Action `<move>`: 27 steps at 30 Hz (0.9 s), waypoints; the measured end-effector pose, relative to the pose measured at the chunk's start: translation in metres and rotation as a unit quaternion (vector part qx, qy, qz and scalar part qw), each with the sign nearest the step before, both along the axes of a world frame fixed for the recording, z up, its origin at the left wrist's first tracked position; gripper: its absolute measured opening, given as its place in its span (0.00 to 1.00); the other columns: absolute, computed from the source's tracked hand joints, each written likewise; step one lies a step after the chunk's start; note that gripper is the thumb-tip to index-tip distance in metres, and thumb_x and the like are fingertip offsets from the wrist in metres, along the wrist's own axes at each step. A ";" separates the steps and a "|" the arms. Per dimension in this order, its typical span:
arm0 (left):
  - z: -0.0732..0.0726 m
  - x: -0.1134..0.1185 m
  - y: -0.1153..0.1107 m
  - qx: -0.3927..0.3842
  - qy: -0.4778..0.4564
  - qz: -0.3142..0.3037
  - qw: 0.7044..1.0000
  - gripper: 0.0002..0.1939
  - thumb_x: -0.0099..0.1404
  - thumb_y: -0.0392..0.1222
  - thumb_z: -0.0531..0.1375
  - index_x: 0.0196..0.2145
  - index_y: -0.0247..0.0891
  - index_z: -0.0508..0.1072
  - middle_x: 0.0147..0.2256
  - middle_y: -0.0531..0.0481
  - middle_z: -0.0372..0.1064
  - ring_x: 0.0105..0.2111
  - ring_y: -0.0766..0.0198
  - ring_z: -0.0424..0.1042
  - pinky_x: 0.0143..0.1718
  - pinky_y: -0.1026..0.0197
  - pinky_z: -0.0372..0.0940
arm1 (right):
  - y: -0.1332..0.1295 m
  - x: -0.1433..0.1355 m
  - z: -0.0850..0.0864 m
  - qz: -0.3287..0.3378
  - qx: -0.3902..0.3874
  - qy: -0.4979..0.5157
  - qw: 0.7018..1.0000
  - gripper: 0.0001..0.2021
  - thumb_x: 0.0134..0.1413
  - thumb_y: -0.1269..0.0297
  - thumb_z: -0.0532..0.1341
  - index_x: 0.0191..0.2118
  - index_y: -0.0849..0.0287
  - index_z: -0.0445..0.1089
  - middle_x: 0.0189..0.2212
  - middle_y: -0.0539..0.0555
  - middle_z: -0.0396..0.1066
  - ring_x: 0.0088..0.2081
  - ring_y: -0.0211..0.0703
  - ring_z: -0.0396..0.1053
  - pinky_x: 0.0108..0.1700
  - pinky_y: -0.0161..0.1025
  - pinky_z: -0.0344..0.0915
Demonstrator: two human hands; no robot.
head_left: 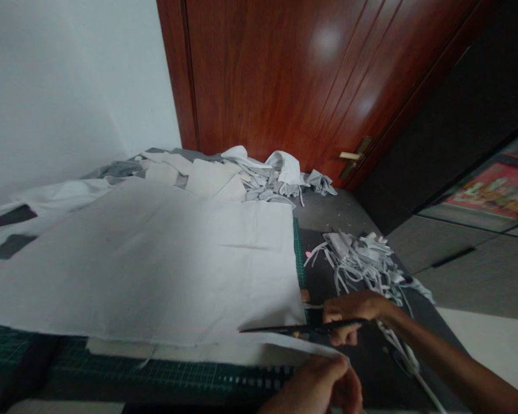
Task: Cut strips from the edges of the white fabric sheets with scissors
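A large sheet of white cloth [164, 259] lies spread over a green cutting mat [155, 374]. My right hand [349, 316] is closed round the handles of black scissors [280, 329], whose blades point left along the cloth's near edge. A narrow strip [302, 344] is partly separated from the sheet there, still joined to it at the left. Below the scissors, my left hand [315, 385] pinches the loose right end of this strip. Under the near edge, a cream piece of cloth [190, 352] pokes out onto the mat.
Grey and white fabric strips [366, 259] form a tangled heap on the right of the dark table [323, 210]. Cream and white scraps [211, 175] are piled along the back, before a wooden door [263, 75]. A dark cabinet [435, 144] stands at right.
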State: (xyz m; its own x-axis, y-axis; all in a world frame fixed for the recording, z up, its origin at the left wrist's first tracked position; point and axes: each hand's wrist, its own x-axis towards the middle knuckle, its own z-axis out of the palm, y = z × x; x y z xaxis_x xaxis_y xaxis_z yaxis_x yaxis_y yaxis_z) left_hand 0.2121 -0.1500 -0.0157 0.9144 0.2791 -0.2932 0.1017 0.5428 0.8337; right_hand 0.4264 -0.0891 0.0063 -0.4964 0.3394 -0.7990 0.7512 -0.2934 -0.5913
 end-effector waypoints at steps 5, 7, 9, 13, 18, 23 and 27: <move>-0.012 0.004 -0.003 -0.013 -0.003 -0.001 1.000 0.29 0.63 0.67 0.47 0.24 0.38 0.65 0.24 0.49 0.61 0.23 0.67 0.58 0.24 0.63 0.48 | 0.000 -0.001 0.001 0.000 -0.003 0.004 1.000 0.20 0.41 0.47 0.68 0.23 0.61 0.69 0.20 0.48 0.67 0.23 0.35 0.68 0.24 0.30 0.64; -0.023 0.008 -0.005 -0.008 -0.008 -0.001 1.000 0.29 0.63 0.67 0.47 0.24 0.37 0.66 0.25 0.49 0.62 0.23 0.67 0.60 0.24 0.63 0.48 | -0.001 -0.002 0.001 -0.002 -0.004 0.007 1.000 0.21 0.39 0.45 0.68 0.24 0.61 0.69 0.20 0.48 0.67 0.23 0.35 0.67 0.24 0.30 0.65; -0.031 0.010 -0.007 -0.010 -0.019 0.006 1.000 0.28 0.63 0.65 0.48 0.25 0.36 0.67 0.25 0.48 0.64 0.24 0.67 0.61 0.24 0.63 0.48 | -0.001 -0.001 0.000 -0.003 -0.006 0.009 1.000 0.23 0.38 0.43 0.69 0.24 0.62 0.70 0.21 0.48 0.68 0.23 0.36 0.68 0.25 0.31 0.66; -0.035 0.013 -0.007 -0.016 -0.019 0.000 1.000 0.26 0.64 0.62 0.47 0.27 0.37 0.67 0.25 0.49 0.64 0.23 0.66 0.60 0.23 0.64 0.48 | -0.001 -0.001 -0.002 -0.003 -0.012 0.016 1.000 0.25 0.37 0.42 0.70 0.25 0.62 0.69 0.21 0.47 0.67 0.23 0.34 0.66 0.26 0.31 0.67; -0.026 0.013 -0.005 -0.018 0.014 -0.016 1.000 0.23 0.64 0.58 0.46 0.25 0.37 0.66 0.25 0.48 0.63 0.22 0.67 0.59 0.23 0.63 0.47 | -0.001 -0.001 -0.003 -0.003 -0.014 0.021 1.000 0.25 0.37 0.42 0.71 0.25 0.62 0.69 0.21 0.46 0.66 0.23 0.34 0.66 0.28 0.33 0.69; -0.027 0.013 -0.005 -0.009 -0.010 -0.003 1.000 0.26 0.62 0.62 0.46 0.24 0.37 0.66 0.25 0.48 0.64 0.22 0.67 0.60 0.22 0.64 0.47 | 0.000 -0.001 -0.001 -0.001 -0.012 0.023 1.000 0.24 0.39 0.43 0.70 0.26 0.63 0.72 0.21 0.45 0.65 0.23 0.33 0.66 0.28 0.32 0.68; -0.028 0.014 -0.004 -0.013 -0.005 -0.011 1.000 0.24 0.63 0.60 0.46 0.24 0.37 0.66 0.25 0.48 0.63 0.22 0.68 0.60 0.21 0.64 0.47 | 0.000 -0.002 -0.001 0.001 -0.008 0.020 1.000 0.23 0.41 0.45 0.70 0.26 0.64 0.72 0.20 0.46 0.65 0.22 0.33 0.66 0.27 0.32 0.67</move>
State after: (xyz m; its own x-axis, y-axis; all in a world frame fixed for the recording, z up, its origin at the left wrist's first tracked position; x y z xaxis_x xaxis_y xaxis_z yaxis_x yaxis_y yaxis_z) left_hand 0.2260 -0.1544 -0.0433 0.9236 0.2510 -0.2900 0.1052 0.5614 0.8208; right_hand 0.4249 -0.0892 0.0051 -0.5288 0.3263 -0.7835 0.7270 -0.3023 -0.6165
